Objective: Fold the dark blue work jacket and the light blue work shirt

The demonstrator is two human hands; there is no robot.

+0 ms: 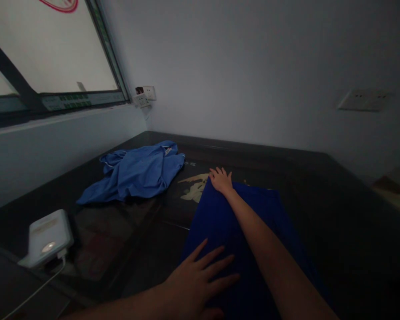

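Note:
A dark blue cloth, perhaps a garment, lies spread lengthwise on the black table. Near its far left corner rests my right hand, palm down, with the fingers apart and pointing away from me. Closer to me, my left hand is over the cloth's left part with its fingers spread; whether it presses on the fabric I cannot tell. Neither hand grips anything. The near end of the cloth runs out of view in the dark lower edge.
A crumpled lighter blue garment lies to the left on the table. At the near left sits a white power bank with a white cable plugged in. Walls with sockets and a window border the table.

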